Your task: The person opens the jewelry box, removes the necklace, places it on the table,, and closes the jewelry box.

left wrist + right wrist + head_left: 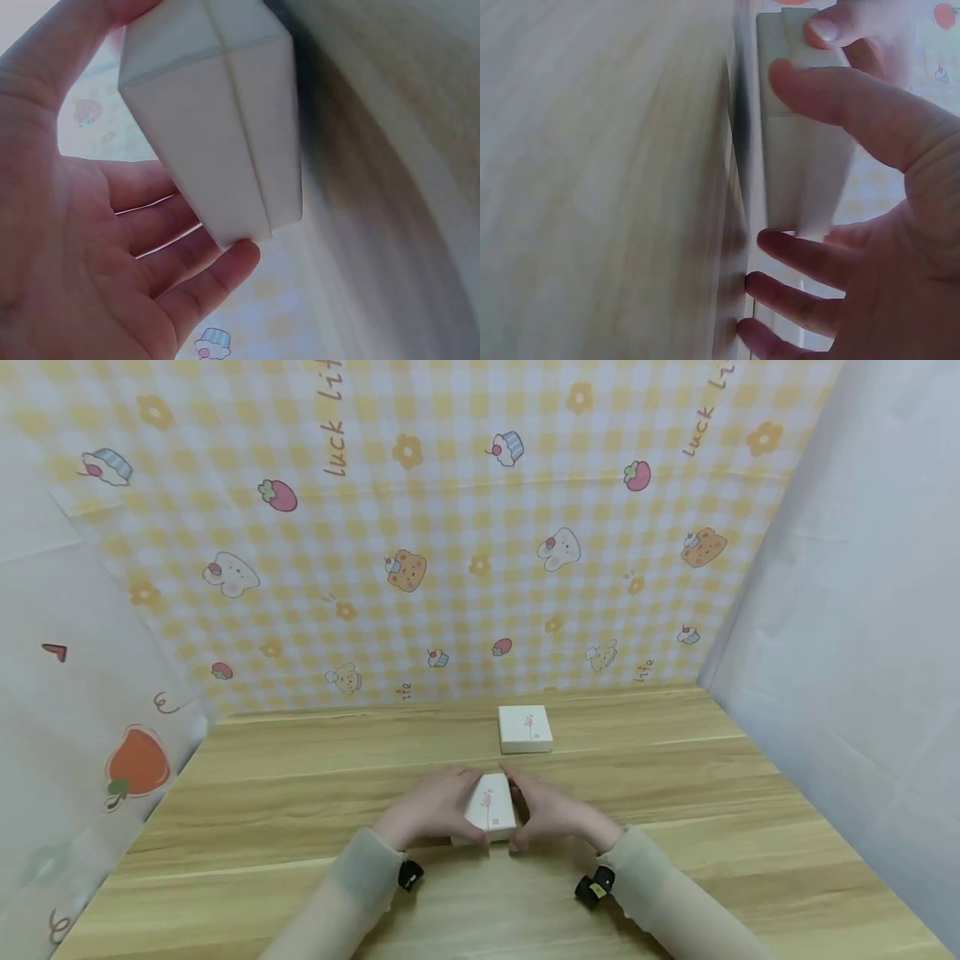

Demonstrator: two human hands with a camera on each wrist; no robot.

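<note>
A small white lidded box (491, 802) with a pink flower printed on top lies between my two hands near the middle of the table. My left hand (435, 806) holds its left end, thumb on the near side and fingers round the far side. On the right end, my right hand (553, 814) grips it the same way, with its thumb at the near face. The left wrist view shows a seam running along the side of the box (202, 135), between lid and base. Seen from the right wrist, the box (784, 172) stands close over the wooden surface, lower fingers spread below it.
Behind the hands, a second white box (523, 727) with a similar flower print sits on the wooden table (315, 752). A yellow checked cloth (465, 527) hangs along the back edge, and pale sheets flank both sides. Both wrists carry small black devices.
</note>
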